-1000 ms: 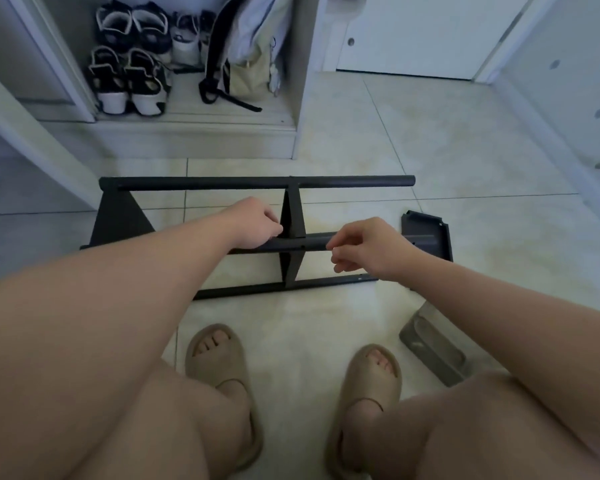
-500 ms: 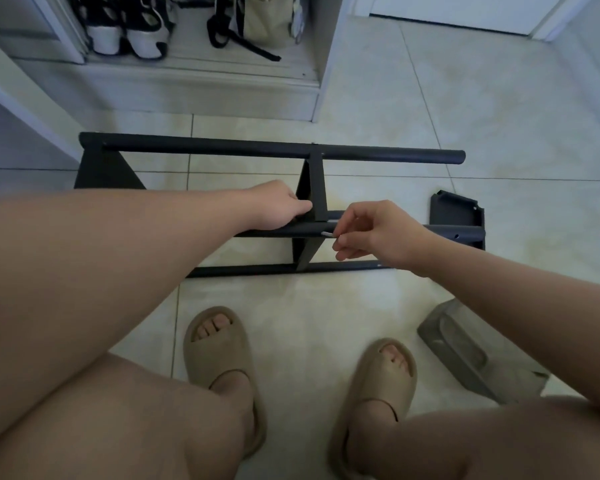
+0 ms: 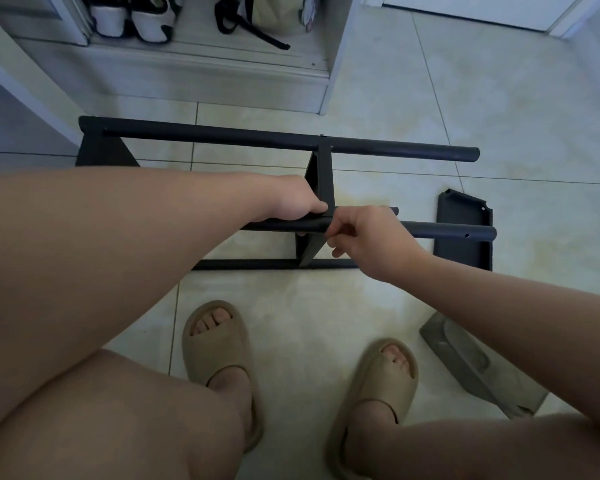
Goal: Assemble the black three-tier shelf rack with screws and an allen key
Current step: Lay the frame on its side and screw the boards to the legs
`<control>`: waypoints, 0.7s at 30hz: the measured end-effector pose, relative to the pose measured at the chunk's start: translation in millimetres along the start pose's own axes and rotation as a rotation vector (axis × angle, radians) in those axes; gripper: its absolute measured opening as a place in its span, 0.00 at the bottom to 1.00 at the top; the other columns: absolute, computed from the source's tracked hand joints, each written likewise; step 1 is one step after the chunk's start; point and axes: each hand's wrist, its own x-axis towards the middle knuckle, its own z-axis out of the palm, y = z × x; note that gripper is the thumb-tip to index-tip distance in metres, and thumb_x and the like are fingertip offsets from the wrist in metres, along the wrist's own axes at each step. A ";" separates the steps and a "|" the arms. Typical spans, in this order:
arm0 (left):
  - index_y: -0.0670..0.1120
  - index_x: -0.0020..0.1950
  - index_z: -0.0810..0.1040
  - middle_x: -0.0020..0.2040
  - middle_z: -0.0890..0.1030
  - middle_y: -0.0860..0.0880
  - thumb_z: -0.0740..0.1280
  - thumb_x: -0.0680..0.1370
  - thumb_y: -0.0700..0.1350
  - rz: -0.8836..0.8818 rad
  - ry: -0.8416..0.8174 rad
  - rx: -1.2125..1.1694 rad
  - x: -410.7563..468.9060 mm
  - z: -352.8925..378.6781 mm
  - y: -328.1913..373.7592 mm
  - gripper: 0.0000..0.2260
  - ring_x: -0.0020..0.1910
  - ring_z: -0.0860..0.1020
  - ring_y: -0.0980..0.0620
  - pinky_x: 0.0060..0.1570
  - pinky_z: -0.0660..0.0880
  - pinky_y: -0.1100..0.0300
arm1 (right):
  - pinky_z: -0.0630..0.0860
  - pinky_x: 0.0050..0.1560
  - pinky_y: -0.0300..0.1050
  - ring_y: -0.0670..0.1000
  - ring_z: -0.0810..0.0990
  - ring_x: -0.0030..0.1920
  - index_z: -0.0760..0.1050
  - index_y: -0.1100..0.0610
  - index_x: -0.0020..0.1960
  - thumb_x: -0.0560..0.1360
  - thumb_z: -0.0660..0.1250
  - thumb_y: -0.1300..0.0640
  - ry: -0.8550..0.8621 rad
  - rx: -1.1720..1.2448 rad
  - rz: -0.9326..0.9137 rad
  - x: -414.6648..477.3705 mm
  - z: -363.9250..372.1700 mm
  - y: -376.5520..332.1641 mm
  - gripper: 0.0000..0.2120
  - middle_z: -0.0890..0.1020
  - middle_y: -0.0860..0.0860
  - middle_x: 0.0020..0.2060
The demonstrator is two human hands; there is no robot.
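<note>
Pale glossy floor tiles (image 3: 465, 98) carry the half-built black metal shelf rack (image 3: 257, 136), which lies straight ahead of us with its long bars running left to right. Its middle black round tube (image 3: 447, 233) crosses the black upright centre bracket (image 3: 323, 181), and both hands meet at that crossing.

Our left hand (image 3: 288, 206) wraps its fingers round the tube just left of the bracket, thumb against the bracket's edge. Our right hand (image 3: 371, 240) sits just right of it, fingers curled, thumb and forefinger pinched at the joint. Whatever they pinch is hidden, so we cannot tell whether a key or a screw is in there.

We judge that fastening this joint is the step in hand. The right hand is nearer the fixing point and placed to work it while the left steadies the tube.

Behind the tube's free right end, a loose black flat end panel (image 3: 465, 209) lies on the floor. A grey moulded packing tray (image 3: 465, 362) sits near our right knee.
</note>
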 end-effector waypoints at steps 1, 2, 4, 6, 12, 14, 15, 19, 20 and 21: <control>0.40 0.54 0.83 0.47 0.86 0.44 0.63 0.81 0.51 -0.001 -0.006 -0.005 0.5 -0.1 0.0 0.16 0.47 0.79 0.47 0.58 0.74 0.51 | 0.67 0.26 0.28 0.39 0.82 0.34 0.78 0.52 0.41 0.78 0.67 0.66 0.014 0.006 0.003 -0.2 1.0 -0.1 0.11 0.85 0.49 0.36; 0.40 0.53 0.84 0.46 0.86 0.44 0.62 0.81 0.51 -0.002 -0.008 -0.008 1.2 -0.2 -0.1 0.16 0.46 0.79 0.47 0.58 0.74 0.51 | 0.67 0.26 0.28 0.41 0.83 0.36 0.77 0.50 0.40 0.78 0.68 0.65 0.031 0.021 0.014 0.1 2.0 -0.2 0.13 0.85 0.49 0.35; 0.40 0.52 0.84 0.45 0.86 0.45 0.62 0.81 0.51 -0.001 -0.009 0.000 2.1 -0.3 0.4 0.17 0.44 0.79 0.48 0.58 0.74 0.50 | 0.73 0.30 0.33 0.46 0.85 0.38 0.77 0.50 0.39 0.78 0.68 0.65 0.061 0.079 0.060 0.6 3.6 0.1 0.13 0.85 0.50 0.34; 0.40 0.51 0.84 0.44 0.86 0.45 0.62 0.81 0.51 -0.003 -0.008 0.007 2.8 -0.2 0.9 0.17 0.44 0.79 0.47 0.58 0.74 0.50 | 0.83 0.43 0.46 0.50 0.87 0.39 0.77 0.53 0.40 0.78 0.68 0.67 0.075 0.195 0.120 1.0 5.8 0.2 0.12 0.85 0.51 0.35; 0.40 0.53 0.84 0.43 0.86 0.45 0.62 0.82 0.51 -0.001 -0.003 0.001 3.6 -0.5 1.2 0.17 0.44 0.79 0.48 0.58 0.74 0.49 | 0.82 0.43 0.44 0.49 0.87 0.38 0.76 0.54 0.40 0.78 0.67 0.68 0.089 0.248 0.115 -1.2 8.6 -3.1 0.12 0.84 0.51 0.35; 0.40 0.52 0.84 0.43 0.86 0.46 0.62 0.82 0.52 -0.007 -0.004 0.009 3.2 -1.1 1.7 0.17 0.45 0.79 0.47 0.58 0.74 0.49 | 0.74 0.33 0.34 0.48 0.85 0.39 0.75 0.52 0.40 0.78 0.66 0.66 0.076 0.106 0.065 -1.4 6.9 -5.3 0.12 0.85 0.50 0.36; 0.41 0.52 0.84 0.42 0.86 0.46 0.62 0.82 0.52 -0.015 -0.003 0.013 3.1 -1.3 2.1 0.17 0.46 0.80 0.47 0.59 0.74 0.49 | 0.72 0.30 0.33 0.49 0.85 0.40 0.75 0.52 0.40 0.78 0.66 0.65 0.074 0.078 0.068 -0.8 5.8 -5.6 0.12 0.85 0.51 0.35; 0.43 0.51 0.84 0.42 0.87 0.48 0.62 0.82 0.54 -0.045 0.002 0.021 3.4 -1.0 4.7 0.17 0.52 0.82 0.46 0.62 0.73 0.48 | 0.83 0.41 0.47 0.53 0.87 0.39 0.75 0.56 0.41 0.79 0.67 0.67 0.090 0.282 0.197 3.1 5.8 -4.9 0.10 0.85 0.51 0.33; 0.43 0.51 0.84 0.41 0.87 0.48 0.62 0.82 0.54 -0.050 0.003 0.014 3.7 -0.8 5.2 0.17 0.52 0.82 0.46 0.63 0.73 0.48 | 0.84 0.49 0.54 0.53 0.87 0.38 0.75 0.58 0.41 0.79 0.67 0.68 0.091 0.379 0.237 3.5 7.2 -4.4 0.10 0.85 0.51 0.31; 0.43 0.52 0.84 0.41 0.86 0.48 0.62 0.82 0.54 -0.053 0.003 0.008 3.8 -0.5 5.0 0.17 0.52 0.82 0.46 0.63 0.73 0.48 | 0.83 0.54 0.58 0.53 0.87 0.37 0.74 0.59 0.41 0.78 0.67 0.69 0.087 0.459 0.266 3.4 8.4 -3.8 0.09 0.84 0.50 0.30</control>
